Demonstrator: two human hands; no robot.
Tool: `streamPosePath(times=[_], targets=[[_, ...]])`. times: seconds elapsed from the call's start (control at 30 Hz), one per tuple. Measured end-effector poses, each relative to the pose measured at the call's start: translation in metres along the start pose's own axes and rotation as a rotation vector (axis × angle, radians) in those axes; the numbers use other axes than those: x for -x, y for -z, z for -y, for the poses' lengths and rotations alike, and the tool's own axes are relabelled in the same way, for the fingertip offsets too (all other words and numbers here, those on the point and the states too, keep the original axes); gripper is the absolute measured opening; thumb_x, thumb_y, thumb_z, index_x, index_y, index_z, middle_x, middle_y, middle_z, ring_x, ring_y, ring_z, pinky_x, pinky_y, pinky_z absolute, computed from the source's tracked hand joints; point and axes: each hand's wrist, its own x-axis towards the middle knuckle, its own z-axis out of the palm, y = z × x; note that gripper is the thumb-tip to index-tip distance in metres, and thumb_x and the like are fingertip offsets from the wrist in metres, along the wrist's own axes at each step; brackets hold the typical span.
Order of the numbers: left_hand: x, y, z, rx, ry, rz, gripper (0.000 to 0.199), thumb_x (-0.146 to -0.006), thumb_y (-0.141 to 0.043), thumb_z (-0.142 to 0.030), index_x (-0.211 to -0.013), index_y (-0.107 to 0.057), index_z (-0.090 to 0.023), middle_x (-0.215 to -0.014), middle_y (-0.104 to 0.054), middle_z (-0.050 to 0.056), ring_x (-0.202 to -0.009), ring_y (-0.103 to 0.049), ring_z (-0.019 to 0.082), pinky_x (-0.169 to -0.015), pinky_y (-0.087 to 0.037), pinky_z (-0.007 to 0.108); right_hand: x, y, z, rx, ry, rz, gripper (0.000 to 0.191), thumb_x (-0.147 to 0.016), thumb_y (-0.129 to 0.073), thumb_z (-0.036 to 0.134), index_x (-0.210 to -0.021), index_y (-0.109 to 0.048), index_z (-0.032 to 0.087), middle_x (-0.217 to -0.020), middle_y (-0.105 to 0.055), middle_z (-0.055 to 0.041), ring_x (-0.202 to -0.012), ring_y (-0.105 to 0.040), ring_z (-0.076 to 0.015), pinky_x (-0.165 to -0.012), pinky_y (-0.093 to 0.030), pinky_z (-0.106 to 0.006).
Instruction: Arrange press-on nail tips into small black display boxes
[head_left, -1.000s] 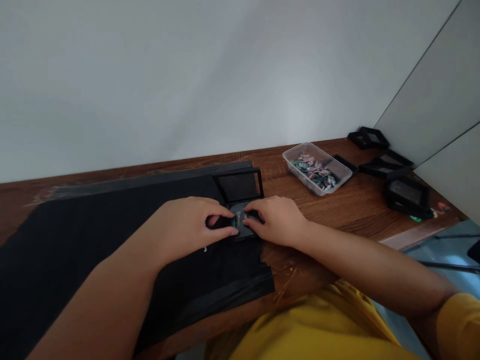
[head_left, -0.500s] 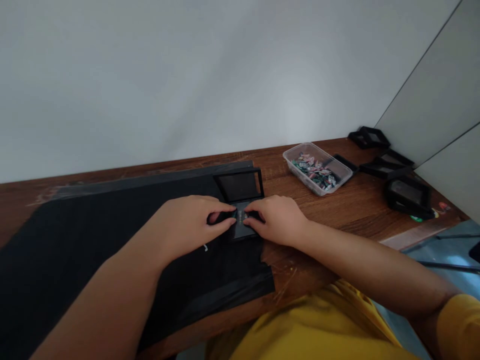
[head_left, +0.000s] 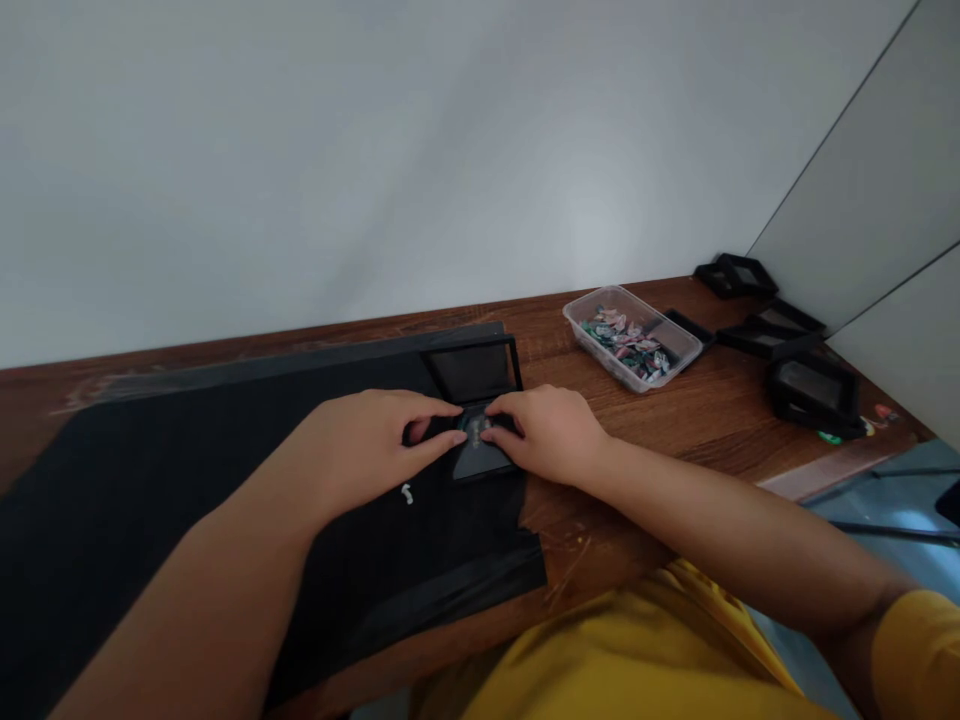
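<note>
A small black display case lies on the black mat, its framed see-through lid raised at the back. Inside is a small, shiny, greyish-green piece, too small and blurred to name. From the left side, the thumb and forefinger of my left hand press at its edge. My right hand does the same from the right, with thumb and forefinger tips on the piece. A tiny white curled bit rests on the mat below my left hand.
To the right, a clear plastic tub holds many small green, pink and white pieces. Several black cases lie along the right end of the wooden table. A pale wall rises behind.
Both hands have shifted very slightly left along with the whole view. My left thumb and forefinger sit a little farther from the case's middle, and the white bit shows more fully.
</note>
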Motion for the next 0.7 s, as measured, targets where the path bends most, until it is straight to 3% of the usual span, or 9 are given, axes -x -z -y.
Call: streamPosePath(times=[0.13,0.23,0.53,0.7], targets=[[0.001,0.001,-0.009,0.043,-0.018,0.001,0.046,-0.092,-0.07,-0.066,-0.12,-0.089,-0.034,-0.08,-0.073,0.002,-0.073,-0.066,0.024,-0.068,-0.041,0.033,-0.001,0.002,0.0,-0.003,0.018,0.014,0.038,-0.112,-0.064,0.045,-0.143,-0.079,0.028,-0.118,-0.088,-0.0083,-0.125,-0.079,-0.0315,-0.1,-0.058,-0.039],[-0.001,-0.004,-0.01,0.087,-0.076,-0.012,0.039,-0.091,-0.074,-0.062,-0.116,-0.089,-0.036,-0.078,-0.072,0.002,-0.071,-0.065,0.023,-0.064,-0.039,0.032,-0.001,0.002,0.0,-0.016,0.035,0.018,0.039,-0.112,-0.063,0.043,-0.144,-0.079,0.028,-0.117,-0.088,-0.0081,-0.124,-0.079,-0.032,-0.1,-0.059,-0.04],[-0.005,-0.008,-0.007,0.087,-0.103,-0.032,0.035,-0.095,-0.069,-0.063,-0.111,-0.09,-0.04,-0.08,-0.077,0.003,-0.07,-0.068,0.024,-0.06,-0.039,0.033,-0.002,-0.001,-0.001,-0.011,0.041,0.005,0.039,-0.112,-0.063,0.042,-0.146,-0.079,0.028,-0.117,-0.088,-0.0083,-0.124,-0.079,-0.0313,-0.101,-0.059,-0.04],[-0.004,-0.012,-0.005,0.077,-0.106,-0.053,0.04,-0.096,-0.068,-0.063,-0.121,-0.089,-0.04,-0.079,-0.077,0.004,-0.07,-0.068,0.025,-0.062,-0.042,0.033,-0.001,-0.001,-0.002,-0.022,0.044,0.007,0.04,-0.113,-0.062,0.04,-0.148,-0.077,0.03,-0.121,-0.088,-0.0073,-0.126,-0.079,-0.0311,-0.102,-0.059,-0.04]])
